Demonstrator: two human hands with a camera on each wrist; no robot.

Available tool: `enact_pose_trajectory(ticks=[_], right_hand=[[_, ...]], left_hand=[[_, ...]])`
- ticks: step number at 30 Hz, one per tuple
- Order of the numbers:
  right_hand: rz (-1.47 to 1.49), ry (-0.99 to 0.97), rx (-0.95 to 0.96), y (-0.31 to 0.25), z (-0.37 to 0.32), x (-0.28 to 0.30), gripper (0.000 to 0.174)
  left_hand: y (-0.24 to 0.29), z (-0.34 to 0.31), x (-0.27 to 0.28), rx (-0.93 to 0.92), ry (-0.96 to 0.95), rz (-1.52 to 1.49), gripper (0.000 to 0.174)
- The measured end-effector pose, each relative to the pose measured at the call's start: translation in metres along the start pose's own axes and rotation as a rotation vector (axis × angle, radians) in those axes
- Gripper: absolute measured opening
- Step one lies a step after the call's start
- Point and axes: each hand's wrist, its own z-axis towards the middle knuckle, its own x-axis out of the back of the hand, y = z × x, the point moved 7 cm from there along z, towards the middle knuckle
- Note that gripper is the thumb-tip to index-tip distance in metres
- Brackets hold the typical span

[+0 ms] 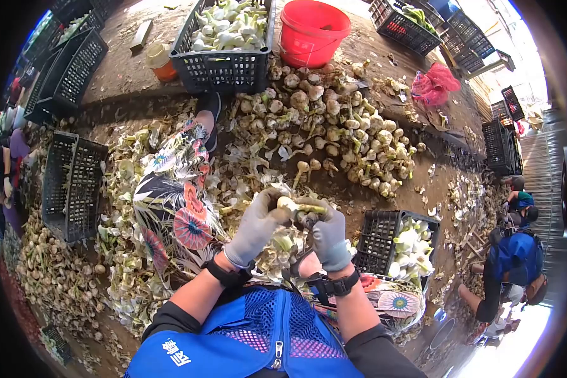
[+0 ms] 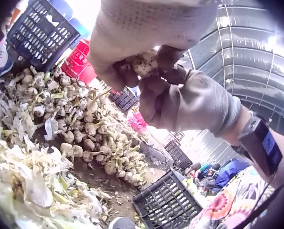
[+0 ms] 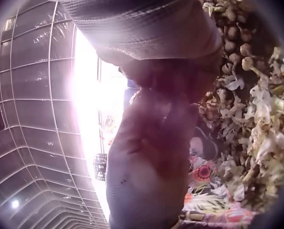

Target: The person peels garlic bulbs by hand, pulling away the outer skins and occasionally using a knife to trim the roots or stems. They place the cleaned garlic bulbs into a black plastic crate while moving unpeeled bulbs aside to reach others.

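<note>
1. Now cleaning a single garlic bulb (image 1: 288, 205), judging by the grip and by the loose husks (image 1: 132, 252) to the left of the garlic pile (image 1: 309, 104); probably partway through stripping off the dirty outer skin.
2. Holding that bulb up in the air on the near side of the pile, stem pointing toward the right.
3. Gripping the bulb with the left hand (image 1: 249, 230), thumb and fingers curled closely round it.
4. Pinching at the stem side with the right hand (image 1: 331, 239), fingers bent in and nearly closed; cannot tell exactly how much skin or stem sits between them, with the right wrist view hazy there.
5. Calls next, as a judgement, for a firm left-hand hold and a short outward pull by the right, peeling skin away without bruising the bulb or snapping the stem.
6. Once clean, best set down gently among the pale bulbs (image 1: 412, 246) in the black crate (image 1: 377, 236), near and to the right of the pile, or in the fuller crate (image 1: 220, 72) at its far left.
</note>
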Motion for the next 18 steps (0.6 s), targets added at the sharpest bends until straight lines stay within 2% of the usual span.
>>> enact_pose_trajectory(ticks=[1,2,4,5,6,8,9,10,12,13,14,16,17,18], right_hand=[[-0.26,0.022,0.048,-0.017,-0.005,-0.007,0.043],[-0.259,0.021,0.044,-0.017,-0.005,-0.005,0.043],[-0.565,-0.137,0.404,-0.036,-0.009,-0.01,0.053],[-0.742,-0.126,0.591,-0.044,-0.008,-0.009,0.053],[-0.743,-0.122,0.587,-0.046,-0.006,-0.01,0.053],[-0.946,-0.041,0.762,-0.055,-0.009,-0.018,0.051],[-0.809,-0.119,0.685,-0.048,-0.004,-0.019,0.05],[-0.807,-0.118,0.682,-0.046,-0.007,-0.021,0.05],[-0.16,0.036,0.054,-0.012,0.001,0.001,0.044],[-0.121,0.063,0.049,-0.01,0.0,0.01,0.036],[-0.122,0.06,0.048,-0.004,-0.001,0.022,0.036],[-0.279,0.117,0.108,0.002,-0.005,0.044,0.035],[-0.346,0.057,0.211,-0.002,-0.011,0.043,0.033],[-0.347,0.065,0.204,-0.003,-0.017,0.04,0.033]], left_hand=[[-0.007,-0.002,0.001,0.156,0.001,-0.23,0.038],[-0.008,-0.003,0.006,0.159,0.004,-0.23,0.038],[-0.019,-0.01,-0.005,0.375,-0.204,-0.408,0.036],[-0.027,-0.016,-0.007,0.485,-0.175,-0.46,0.034],[-0.026,-0.017,-0.009,0.49,-0.177,-0.46,0.034],[-0.034,-0.024,-0.019,0.608,-0.3,-0.316,0.033],[-0.031,-0.025,-0.024,0.54,-0.338,-0.237,0.034],[-0.029,-0.025,-0.023,0.545,-0.336,-0.237,0.034],[-0.029,-0.033,-0.029,0.781,-0.372,-0.478,0.03],[-0.024,-0.031,-0.031,0.758,-0.353,-0.561,0.027],[-0.025,-0.031,-0.033,0.756,-0.351,-0.562,0.027],[-0.026,-0.02,-0.02,0.547,-0.227,-0.398,0.029],[-0.034,-0.016,-0.012,0.464,-0.209,-0.314,0.033],[-0.04,-0.015,-0.011,0.473,-0.212,-0.316,0.033]])
